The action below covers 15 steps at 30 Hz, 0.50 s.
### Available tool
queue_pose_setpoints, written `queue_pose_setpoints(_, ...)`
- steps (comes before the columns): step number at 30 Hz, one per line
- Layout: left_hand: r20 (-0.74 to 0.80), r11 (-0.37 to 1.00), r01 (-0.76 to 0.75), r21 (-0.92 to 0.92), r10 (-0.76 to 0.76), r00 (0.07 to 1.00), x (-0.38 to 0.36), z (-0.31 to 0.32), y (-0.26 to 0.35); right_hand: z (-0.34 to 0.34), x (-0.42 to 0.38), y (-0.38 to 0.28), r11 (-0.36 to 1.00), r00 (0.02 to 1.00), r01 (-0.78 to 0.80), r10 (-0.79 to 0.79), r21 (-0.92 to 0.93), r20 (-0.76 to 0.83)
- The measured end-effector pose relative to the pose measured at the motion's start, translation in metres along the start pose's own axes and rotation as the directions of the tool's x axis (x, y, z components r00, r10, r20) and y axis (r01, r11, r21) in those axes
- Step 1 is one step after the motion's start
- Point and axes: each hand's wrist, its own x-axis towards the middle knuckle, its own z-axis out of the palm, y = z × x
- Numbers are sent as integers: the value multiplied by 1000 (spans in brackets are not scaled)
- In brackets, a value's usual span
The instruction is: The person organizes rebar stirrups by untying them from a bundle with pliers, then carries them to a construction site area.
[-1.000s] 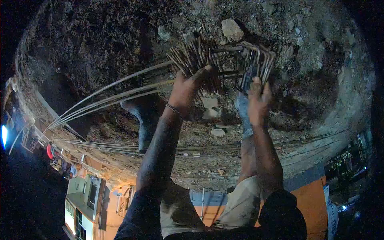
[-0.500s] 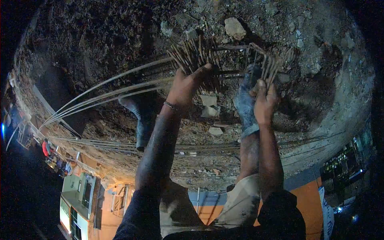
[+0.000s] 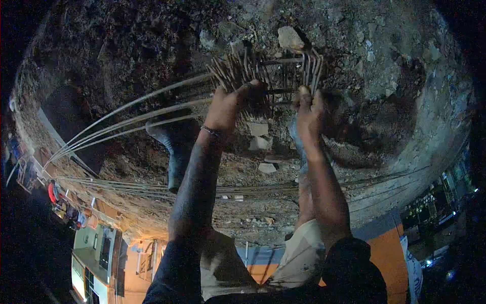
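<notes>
My left hand (image 3: 228,105) is closed on a dense bundle of rebar stirrups (image 3: 234,72), which sits around long steel bars (image 3: 152,93) running off to the left. To the right, my right hand (image 3: 310,114) grips several bent stirrups (image 3: 314,68), its thumb and fingers pressed on their near ends. Between the two groups, the bars pass across a short gap. How the far sides of the stirrups meet the bars is hard to make out in the dim light.
Rough soil with a pale stone (image 3: 290,38) lies beyond the stirrups. Broken block pieces (image 3: 259,136) rest below them. More long bars (image 3: 243,190) cross the ground near my legs. A boot (image 3: 174,157) stands at left; my other foot is partly behind my right hand.
My right hand has moved left and slightly farther out with its stirrups, closing the gap to the bundle. My left hand stays on the bundle, nearly in place.
</notes>
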Motion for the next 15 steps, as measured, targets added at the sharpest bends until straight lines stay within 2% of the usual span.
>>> queue_pose_setpoints(1,7,963,-10,-269,12,1000,1,-4,-5,1,2,12,982,997,70,-72,-176,-3)
queue_pose_setpoints(2,1,962,-8,-271,9,1000,1,-9,-10,1,4,24,925,990,133,-144,-355,-5)
queue_pose_setpoints(3,20,981,-46,-191,50,999,0,-12,-10,8,3,22,837,977,180,-215,-517,-8)
queue_pose_setpoints(4,42,990,-88,-109,93,995,1,-15,-10,13,2,19,880,993,114,-93,-461,68)
queue_pose_setpoints(5,38,989,-92,-112,97,995,1,-18,-8,12,4,11,891,985,42,38,-451,168)
queue_pose_setpoints(6,19,996,-65,-67,66,998,1,-21,-6,19,2,-13,888,950,-31,169,-459,263)
queue_pose_setpoints(7,-1,999,-38,-25,38,999,1,-23,-3,24,-4,-11,887,949,-19,162,-462,271)
queue_pose_setpoints(8,-5,998,-46,-33,46,999,-2,-26,0,28,-11,-5,856,969,92,41,-509,244)
queue_pose_setpoints(9,6,997,14,-80,-13,1000,-6,-28,4,34,-17,-4,808,971,198,-83,-554,226)
queue_pose_setpoints(10,16,989,72,-126,-70,997,-9,-32,7,46,-23,-16,798,964,-101,226,-595,139)
queue_pose_setpoints(11,5,989,65,-134,-65,998,-11,-39,5,49,-29,-3,796,963,-91,224,-598,152)
queue_pose_setpoints(13,95,996,-63,69,56,994,-12,-57,0,55,-40,30,832,935,37,166,-553,313)
queue_pose_setpoints(14,83,996,-68,64,63,995,-14,-64,2,61,-44,35,843,918,82,144,-532,369)
queue_pose_setpoints(15,44,1000,16,-5,-16,999,-17,-70,7,68,-46,31,834,893,68,193,-547,406)
